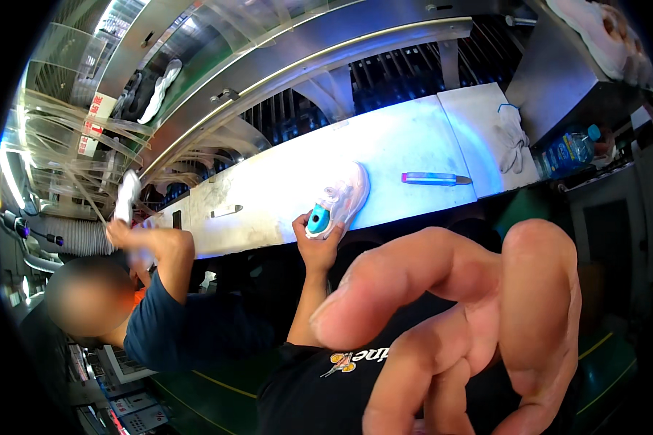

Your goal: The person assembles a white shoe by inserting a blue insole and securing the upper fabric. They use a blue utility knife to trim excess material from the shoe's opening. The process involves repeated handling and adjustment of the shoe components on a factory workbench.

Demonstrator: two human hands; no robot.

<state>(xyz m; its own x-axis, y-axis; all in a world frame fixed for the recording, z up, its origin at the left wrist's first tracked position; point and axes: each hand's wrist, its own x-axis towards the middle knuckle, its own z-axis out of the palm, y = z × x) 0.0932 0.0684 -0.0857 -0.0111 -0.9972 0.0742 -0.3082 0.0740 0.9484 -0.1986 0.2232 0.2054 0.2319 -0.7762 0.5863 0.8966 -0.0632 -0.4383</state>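
My left hand [319,248] grips a white sneaker [348,190] by its heel end, low over the near edge of the white bench [268,174]. A teal insert with a dark hole, which looks like a shoe last [318,219], fills the sneaker's opening. The toe points away from me, under bright bluish light. Very close and large at the lower right, my right hand [471,319] holds nothing, its fingers bent and apart. A brush [432,178] with a blue and pink handle and dark tip lies on the bench, to the right of the sneaker.
At the left a co-worker in a dark blue shirt [174,326] raises a white shoe part [127,196]. A small blade-like tool [226,211], a white glove [513,141] and a water bottle [569,154] lie along the bench. A metal rail [305,61] and dark rollers run behind.
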